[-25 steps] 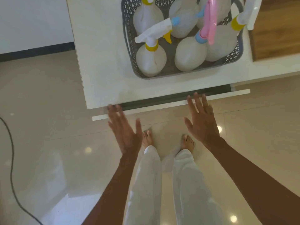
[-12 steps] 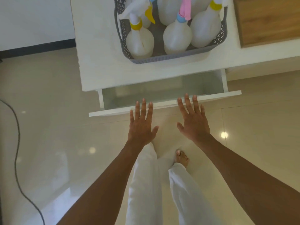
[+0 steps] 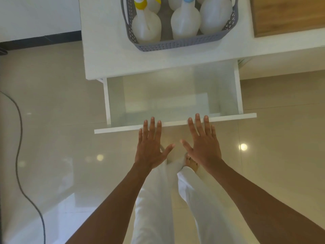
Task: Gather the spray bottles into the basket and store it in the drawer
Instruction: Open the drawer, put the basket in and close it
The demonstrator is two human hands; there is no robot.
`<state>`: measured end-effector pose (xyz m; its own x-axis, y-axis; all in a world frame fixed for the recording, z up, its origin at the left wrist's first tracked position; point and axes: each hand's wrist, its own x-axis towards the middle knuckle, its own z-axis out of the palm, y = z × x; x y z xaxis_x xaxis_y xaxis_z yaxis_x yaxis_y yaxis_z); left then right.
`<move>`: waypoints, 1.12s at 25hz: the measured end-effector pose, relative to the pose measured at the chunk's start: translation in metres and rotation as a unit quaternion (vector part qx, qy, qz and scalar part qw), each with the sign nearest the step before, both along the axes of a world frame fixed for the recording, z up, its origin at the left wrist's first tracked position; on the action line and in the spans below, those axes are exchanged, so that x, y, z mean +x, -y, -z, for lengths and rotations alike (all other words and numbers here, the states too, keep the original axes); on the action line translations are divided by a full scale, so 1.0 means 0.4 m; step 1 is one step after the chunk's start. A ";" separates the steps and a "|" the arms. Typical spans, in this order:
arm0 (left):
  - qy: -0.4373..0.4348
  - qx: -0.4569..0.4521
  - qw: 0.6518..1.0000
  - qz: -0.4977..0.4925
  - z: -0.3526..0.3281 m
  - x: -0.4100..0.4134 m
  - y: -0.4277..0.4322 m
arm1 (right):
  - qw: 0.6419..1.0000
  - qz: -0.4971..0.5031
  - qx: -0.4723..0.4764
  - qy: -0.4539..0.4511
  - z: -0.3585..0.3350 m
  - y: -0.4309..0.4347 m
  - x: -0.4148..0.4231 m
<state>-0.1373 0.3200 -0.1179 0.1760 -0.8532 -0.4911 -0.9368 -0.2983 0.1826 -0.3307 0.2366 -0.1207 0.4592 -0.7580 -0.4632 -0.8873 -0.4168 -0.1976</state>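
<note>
A grey perforated basket (image 3: pixel 175 44) stands on the white cabinet top (image 3: pixel 109 55), holding several white spray bottles (image 3: pixel 146 27); their tops are cut off by the frame edge. Below it the white drawer (image 3: pixel 175 123) is pulled far out and shows nothing inside. My left hand (image 3: pixel 149 147) and my right hand (image 3: pixel 202 145) are spread flat with fingers apart. Their fingertips overlap the drawer's front edge, near its middle. Neither hand holds anything.
A wooden board (image 3: pixel 288 14) lies on the top at the right. A dark cable (image 3: pixel 19 155) runs across the glossy tiled floor at the left. My white trouser legs (image 3: pixel 158 208) and a bare foot (image 3: pixel 191 164) are below the hands.
The drawer has come out from slightly open to far open. Both hands moved back toward me with its front edge and drew closer together.
</note>
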 end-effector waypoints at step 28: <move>-0.202 0.222 0.953 -0.037 -0.095 -0.097 -0.231 | 0.984 -0.002 0.150 -0.097 -0.117 -0.249 -0.088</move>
